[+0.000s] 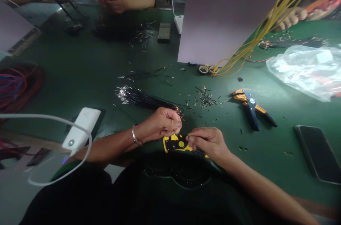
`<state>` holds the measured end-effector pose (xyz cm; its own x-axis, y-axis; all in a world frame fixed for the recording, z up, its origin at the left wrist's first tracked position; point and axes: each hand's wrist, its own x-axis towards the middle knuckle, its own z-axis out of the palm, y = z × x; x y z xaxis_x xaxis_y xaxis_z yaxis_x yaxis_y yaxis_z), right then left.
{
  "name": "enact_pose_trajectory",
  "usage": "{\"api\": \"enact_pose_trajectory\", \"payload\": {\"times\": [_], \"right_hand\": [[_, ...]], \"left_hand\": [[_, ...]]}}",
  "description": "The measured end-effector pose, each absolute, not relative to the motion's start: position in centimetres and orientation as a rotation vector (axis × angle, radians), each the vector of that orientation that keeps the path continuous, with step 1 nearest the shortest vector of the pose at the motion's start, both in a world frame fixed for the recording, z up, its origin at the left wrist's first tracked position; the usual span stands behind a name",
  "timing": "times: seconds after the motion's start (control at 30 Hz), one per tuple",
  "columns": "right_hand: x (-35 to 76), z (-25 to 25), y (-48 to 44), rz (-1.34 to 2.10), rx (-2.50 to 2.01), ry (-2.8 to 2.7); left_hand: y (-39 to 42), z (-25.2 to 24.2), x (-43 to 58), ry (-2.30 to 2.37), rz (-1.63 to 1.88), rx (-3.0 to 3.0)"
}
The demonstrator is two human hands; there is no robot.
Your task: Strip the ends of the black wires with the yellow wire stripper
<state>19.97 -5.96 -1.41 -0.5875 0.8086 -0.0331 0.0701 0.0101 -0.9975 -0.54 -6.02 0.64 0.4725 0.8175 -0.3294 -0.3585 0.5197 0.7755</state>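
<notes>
While the left hand (160,124) clenches around something hidden, just above a yellow-and-black plastic wire stripper (172,143) at lower centre, the right hand (207,144) pinches a thin black wire (192,135) close over the stripper.

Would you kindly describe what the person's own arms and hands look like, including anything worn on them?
The left hand and right hand are bare, without gloves. A silver bangle circles the left wrist, while the right wrist shows no band. Both forearms are uncovered. The dark top has a green edge at the left sleeve.
</notes>
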Motion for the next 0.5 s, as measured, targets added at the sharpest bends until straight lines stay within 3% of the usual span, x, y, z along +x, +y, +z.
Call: {"api": "enact_pose_trajectory", "payload": {"times": [0.23, 0.5], "right_hand": [[20.39, -2.03, -5.59, 1.626, -0.884, -1.637], [20.27, -1.95, -5.38, 1.143, -0.837, -2.121]], "left_hand": [[-5.57, 0.42, -1.05, 0.719, 0.872, 0.644], [-5.33, 0.42, -1.54, 0.771, 0.949, 0.654]]}}
